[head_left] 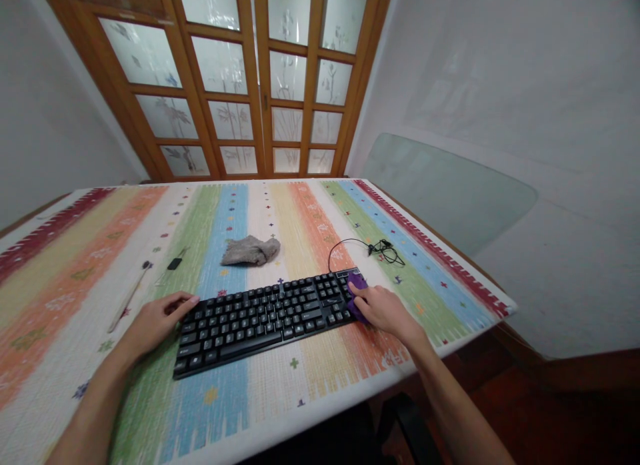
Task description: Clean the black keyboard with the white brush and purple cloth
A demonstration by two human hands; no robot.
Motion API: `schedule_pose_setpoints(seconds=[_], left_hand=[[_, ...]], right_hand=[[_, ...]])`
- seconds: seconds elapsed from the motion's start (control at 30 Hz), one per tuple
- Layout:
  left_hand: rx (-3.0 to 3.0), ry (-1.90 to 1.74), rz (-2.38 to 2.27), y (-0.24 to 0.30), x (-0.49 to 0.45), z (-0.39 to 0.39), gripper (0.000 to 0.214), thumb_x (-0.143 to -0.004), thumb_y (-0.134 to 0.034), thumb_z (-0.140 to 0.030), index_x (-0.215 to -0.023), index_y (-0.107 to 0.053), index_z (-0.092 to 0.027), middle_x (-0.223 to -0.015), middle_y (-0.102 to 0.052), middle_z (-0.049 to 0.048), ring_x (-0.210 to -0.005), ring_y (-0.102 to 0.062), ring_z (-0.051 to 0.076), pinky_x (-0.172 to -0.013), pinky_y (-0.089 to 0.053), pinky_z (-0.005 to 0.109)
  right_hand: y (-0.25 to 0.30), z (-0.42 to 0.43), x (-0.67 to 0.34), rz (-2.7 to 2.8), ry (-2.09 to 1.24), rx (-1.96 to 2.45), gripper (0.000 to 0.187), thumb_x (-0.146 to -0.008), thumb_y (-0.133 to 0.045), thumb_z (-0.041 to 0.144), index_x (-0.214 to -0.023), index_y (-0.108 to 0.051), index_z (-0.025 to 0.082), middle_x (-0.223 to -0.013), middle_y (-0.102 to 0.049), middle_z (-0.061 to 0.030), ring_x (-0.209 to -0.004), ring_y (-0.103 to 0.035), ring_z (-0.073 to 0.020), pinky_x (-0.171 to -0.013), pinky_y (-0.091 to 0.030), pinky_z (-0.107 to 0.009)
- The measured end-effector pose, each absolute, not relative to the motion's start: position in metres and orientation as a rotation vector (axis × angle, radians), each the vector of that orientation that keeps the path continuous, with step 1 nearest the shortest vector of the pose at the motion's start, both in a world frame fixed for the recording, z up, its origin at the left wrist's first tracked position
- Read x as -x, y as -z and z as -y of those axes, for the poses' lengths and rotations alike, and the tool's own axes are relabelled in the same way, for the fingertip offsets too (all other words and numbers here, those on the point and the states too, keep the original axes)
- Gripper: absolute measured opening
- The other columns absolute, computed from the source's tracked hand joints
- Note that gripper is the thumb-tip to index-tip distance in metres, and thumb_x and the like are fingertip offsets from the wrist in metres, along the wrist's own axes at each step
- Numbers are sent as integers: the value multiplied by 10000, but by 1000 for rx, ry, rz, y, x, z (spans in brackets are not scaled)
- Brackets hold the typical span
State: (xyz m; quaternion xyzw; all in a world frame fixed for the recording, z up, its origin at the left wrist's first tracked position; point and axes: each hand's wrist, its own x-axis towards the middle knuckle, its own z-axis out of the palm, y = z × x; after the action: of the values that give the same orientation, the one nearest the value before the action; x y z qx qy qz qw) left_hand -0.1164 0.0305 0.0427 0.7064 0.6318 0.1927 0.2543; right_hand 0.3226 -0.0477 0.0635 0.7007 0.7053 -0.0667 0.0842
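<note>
A black computer keyboard [265, 318] lies slantwise on the striped tablecloth, its right end farther from me than its left. At its left end, my left hand [157, 322] grips the edge, with the thumb and forefinger near the top corner. My right hand [383, 308] is closed on a purple cloth [357, 298] and presses it against the right end of the keyboard, over the number keys. The cloth is bunched, and part of it is hidden under the fingers.
Beyond the keyboard lies a crumpled grey cloth [250, 250]. The coiled cable [385, 250] rests at the right. On the left are a thin brush [130, 297] and a small black-ended item [175, 263]. The table edge [320, 418] is close to me, above a black chair armrest [407, 425].
</note>
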Motion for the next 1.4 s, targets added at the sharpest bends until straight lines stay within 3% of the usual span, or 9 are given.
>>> schedule_pose_setpoints(seconds=[0.4, 0.57, 0.8, 0.97, 1.4], left_hand=[[-1913, -473, -1750, -44, 114, -30, 588, -699, -432, -724, -812, -697, -211, -810, -753, 48, -821, -685, 278, -750, -486, 316], [-1926, -462, -1733, -47, 113, -29, 606, -697, -423, -732, -820, -692, -202, -803, -750, 50, -800, -679, 269, -751, -481, 321], [-1939, -484, -1698, -48, 113, -27, 622, -711, -436, -752, -812, -702, -199, -802, -761, 53, -801, -679, 278, -741, -483, 332], [-1932, -496, -1685, -45, 114, -28, 628, -717, -449, -763, -812, -710, -200, -814, -764, 49, -809, -677, 269, -747, -486, 322], [-1920, -495, -1702, -45, 115, -28, 595, -722, -454, -746, -802, -701, -211, -786, -751, 40, -793, -671, 266, -744, -481, 315]], right_hand=[[-58, 91, -317, -2004, 210, -2139, 482, -984, -324, 273, -1404, -557, 243, -999, -740, -158, -923, -702, -297, -711, -434, -332], [-54, 99, -327, -2048, 273, -2164, 481, -988, -327, 269, -1413, -551, 269, -1026, -748, -144, -937, -703, -256, -735, -437, -302], [-58, 96, -339, -2188, 272, -2173, 447, -986, -337, 302, -1259, -690, 269, -999, -764, -118, -881, -715, -235, -749, -457, -294], [-61, 78, -336, -2218, 161, -2267, 479, -966, -336, 258, -1355, -615, 243, -1090, -745, -128, -944, -704, -242, -824, -466, -321], [-63, 49, -305, -2117, 173, -2075, 455, -982, -339, 281, -1363, -584, 240, -1007, -746, -144, -929, -701, -264, -731, -450, -309]])
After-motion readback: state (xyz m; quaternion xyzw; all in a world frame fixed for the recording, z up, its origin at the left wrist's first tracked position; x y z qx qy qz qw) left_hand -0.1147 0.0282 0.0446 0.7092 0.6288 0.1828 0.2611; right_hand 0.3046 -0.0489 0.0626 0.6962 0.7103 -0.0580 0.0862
